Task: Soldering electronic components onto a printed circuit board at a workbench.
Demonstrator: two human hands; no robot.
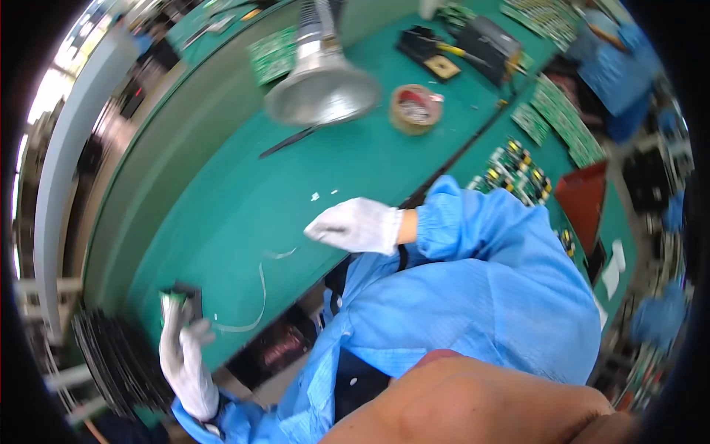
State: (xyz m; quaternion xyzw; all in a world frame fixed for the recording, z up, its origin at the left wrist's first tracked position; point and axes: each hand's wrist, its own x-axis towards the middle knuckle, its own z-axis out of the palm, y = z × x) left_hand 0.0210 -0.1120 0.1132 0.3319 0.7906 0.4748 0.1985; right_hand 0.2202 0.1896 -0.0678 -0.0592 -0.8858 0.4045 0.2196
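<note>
My right hand (360, 225), in a white glove, is over the near part of the green bench top. Its fingers are closed with the tips together, and anything between them is hidden. My left hand (185, 362), also gloved in white, is at the bench's left end, its fingers apart and partly smeared by motion. Close to those fingertips is a small dark box-like thing (194, 297) with a green edge; whether I touch it cannot be told. A thin whitish strand (263, 291) curves across the bench between my hands. Small white scraps (315, 197) lie beyond my right hand.
A metal lamp-like hood (325, 92) hangs over the back, with a dark pointed tool (288, 142) below. A tape roll (416, 109) stands right of it. Circuit boards (514, 174) lie at the right, beside a reddish-brown bin (583, 200). Stacked black trays (118, 359) stand left.
</note>
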